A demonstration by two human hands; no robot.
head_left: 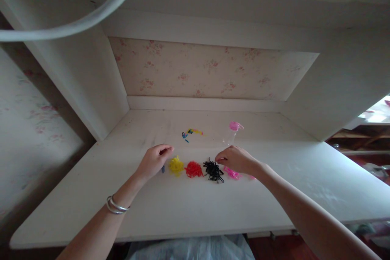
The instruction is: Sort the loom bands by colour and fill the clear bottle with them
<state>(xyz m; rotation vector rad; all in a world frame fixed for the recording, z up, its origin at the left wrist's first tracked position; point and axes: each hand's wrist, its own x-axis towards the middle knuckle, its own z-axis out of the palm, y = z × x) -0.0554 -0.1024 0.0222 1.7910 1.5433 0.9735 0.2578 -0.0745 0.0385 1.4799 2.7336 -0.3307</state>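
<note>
My left hand (156, 160), with two silver bangles (117, 205) on its wrist, is closed in a pinch over a mostly covered bit of dark blue bands (163, 169). Just right of it lies a pile of small yellow rubber bands (176, 166). A red pile (194, 169) comes after that, then a black pile (213, 171) of loops. My right hand (234, 159) pinches at the upper right edge of the black pile, partly covering a pink pile (232, 172). What the fingertips of either hand hold is too small to make out.
Behind the right hand stands a small clear bottle with a pink flip cap (234, 126). A few yellow and blue pieces (192, 131) lie farther back on the white desk (170, 211). Side panels and a shelf enclose the desk; a white curved tube (91, 18) crosses the upper left.
</note>
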